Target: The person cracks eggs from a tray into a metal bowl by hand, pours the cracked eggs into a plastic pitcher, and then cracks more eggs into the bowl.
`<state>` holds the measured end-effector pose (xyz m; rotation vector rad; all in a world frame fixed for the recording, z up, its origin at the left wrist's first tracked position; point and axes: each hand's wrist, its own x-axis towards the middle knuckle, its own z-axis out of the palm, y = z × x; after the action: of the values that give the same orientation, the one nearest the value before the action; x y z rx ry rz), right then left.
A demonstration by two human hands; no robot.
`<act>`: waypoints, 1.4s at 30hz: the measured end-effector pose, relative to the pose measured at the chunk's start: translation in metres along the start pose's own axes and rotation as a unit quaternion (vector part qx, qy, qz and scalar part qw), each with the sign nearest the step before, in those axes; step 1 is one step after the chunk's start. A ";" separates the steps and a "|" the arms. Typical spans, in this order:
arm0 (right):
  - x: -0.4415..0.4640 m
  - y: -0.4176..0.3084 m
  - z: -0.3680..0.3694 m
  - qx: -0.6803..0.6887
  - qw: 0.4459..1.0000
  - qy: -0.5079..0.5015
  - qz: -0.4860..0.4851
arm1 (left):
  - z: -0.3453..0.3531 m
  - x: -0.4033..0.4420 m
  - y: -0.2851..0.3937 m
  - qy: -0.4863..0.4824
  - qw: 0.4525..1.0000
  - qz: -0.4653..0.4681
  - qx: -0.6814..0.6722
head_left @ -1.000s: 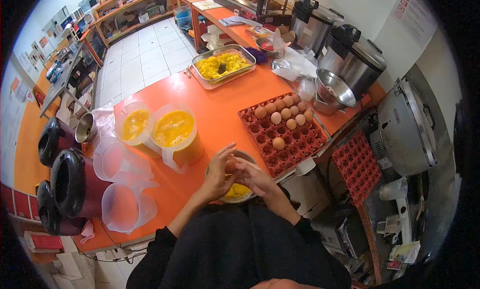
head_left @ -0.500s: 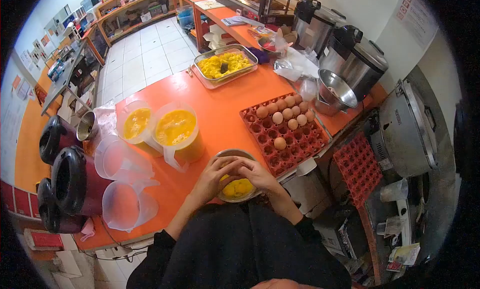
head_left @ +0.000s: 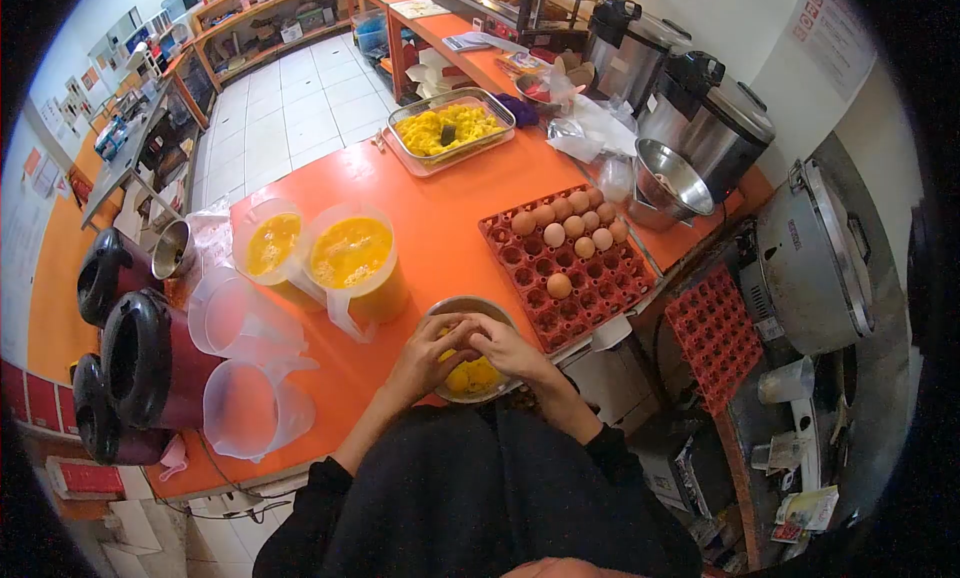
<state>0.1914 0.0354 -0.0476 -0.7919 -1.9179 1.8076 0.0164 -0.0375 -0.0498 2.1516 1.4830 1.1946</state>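
Note:
My left hand [head_left: 437,356] and my right hand [head_left: 507,348] meet over a metal bowl [head_left: 478,305], fingers curled and fingertips together. Whatever they hold between them is hidden by the fingers. Below, several yellow yolks [head_left: 473,376] lie in the bowl, partly covered by my hands. To the right of the bowl is a red egg tray [head_left: 520,269] with several brown eggs [head_left: 574,227] grouped at its far end. One separate egg [head_left: 559,286] sits nearer to my right hand.
Two pitchers of beaten egg [head_left: 352,253] [head_left: 273,246] stand left of the bowl. Nearer the left edge are two clear pitchers [head_left: 245,313] [head_left: 258,410] beside dark red flasks [head_left: 160,363]. A glass dish of yellow food [head_left: 450,128] lies at the back. Another egg tray [head_left: 715,338] is at right.
My hands stay over the bowl, with only a slight shift of the right fingers toward the left ones. The eggs in the tray look the same.

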 end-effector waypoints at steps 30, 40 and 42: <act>0.000 -0.005 -0.020 0.076 0.989 -0.127 -0.013 | 0.002 -0.001 -0.014 -0.013 0.994 -0.026 -0.102; -0.002 -0.011 -0.026 0.069 0.991 -0.113 0.005 | -0.013 0.008 -0.003 -0.017 0.987 -0.047 -0.150; -0.004 -0.017 -0.026 0.079 0.991 -0.112 -0.001 | -0.013 0.008 -0.005 -0.018 0.984 -0.055 -0.171</act>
<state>0.2083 0.0528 -0.0279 -0.5543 -1.8742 2.0947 0.0042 -0.0310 -0.0412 1.8311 1.2553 1.2593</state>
